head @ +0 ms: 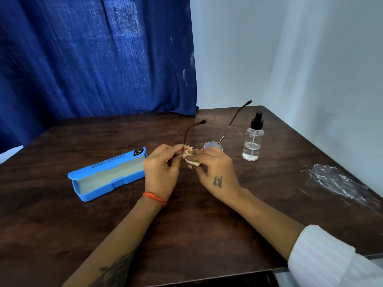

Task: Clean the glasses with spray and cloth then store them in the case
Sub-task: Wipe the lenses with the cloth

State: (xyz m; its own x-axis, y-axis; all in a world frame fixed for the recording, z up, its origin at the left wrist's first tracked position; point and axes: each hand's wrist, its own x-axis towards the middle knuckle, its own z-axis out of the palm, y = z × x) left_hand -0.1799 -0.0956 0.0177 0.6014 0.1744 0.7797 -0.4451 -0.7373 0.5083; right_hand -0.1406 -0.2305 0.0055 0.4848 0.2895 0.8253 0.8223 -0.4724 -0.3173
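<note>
Head view has your two hands meeting above the middle of the bench, the glasses between them. Your left hand pinches the frame by the near hinge, fingers curled round it. Your right hand clenches a pale cloth against the left lens, which it mostly hides — the other lens shows round, thin-rimmed, faintly violet. Both temples stand open and point away from you, slim and brown with dark tips. Left of your hands the case lies open on the bench, bright blue with a pale lining. Right of them the spray stands upright — clear bottle, black nozzle, partly filled.
</note>
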